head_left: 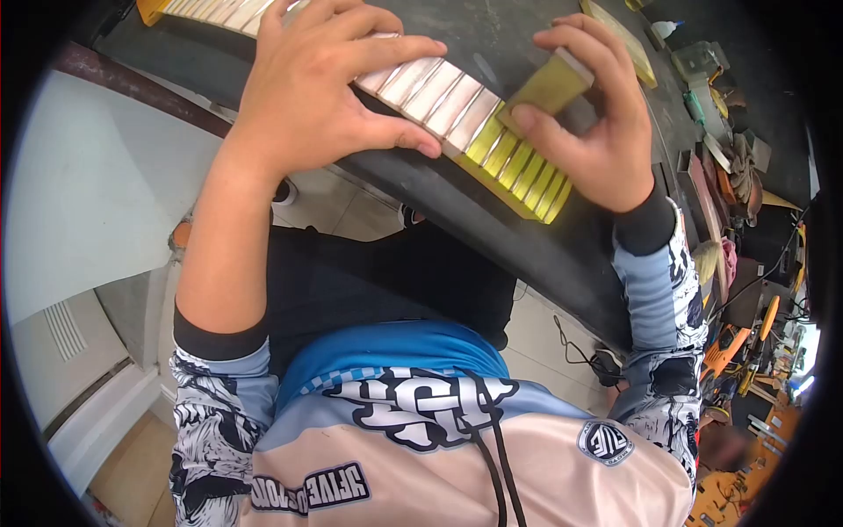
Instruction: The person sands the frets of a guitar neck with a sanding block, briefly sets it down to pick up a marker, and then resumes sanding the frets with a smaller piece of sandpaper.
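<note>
A row of narrow pieces (421, 92) runs diagonally along the dark tabletop, pale whitish for most of its length. At the near right end the row's pieces are yellow-green (518, 167), with thin lines between them. My left hand (320, 101) straddles the pale part, thumb at the near edge and index finger at the far edge. In my right hand (601, 114) is a flat yellow-green block (551, 83), pinched between thumb and fingers. Its lower corner overlaps the row where pale meets yellow-green.
The dark table (580, 259) has its front edge just before my body. Another pale yellow strip (623, 39) lies at the far right. Beyond it are a small white-tipped bottle (666, 29) and many jumbled tools, including an orange-handled one (727, 351). A black cable (569, 344) hangs near the floor.
</note>
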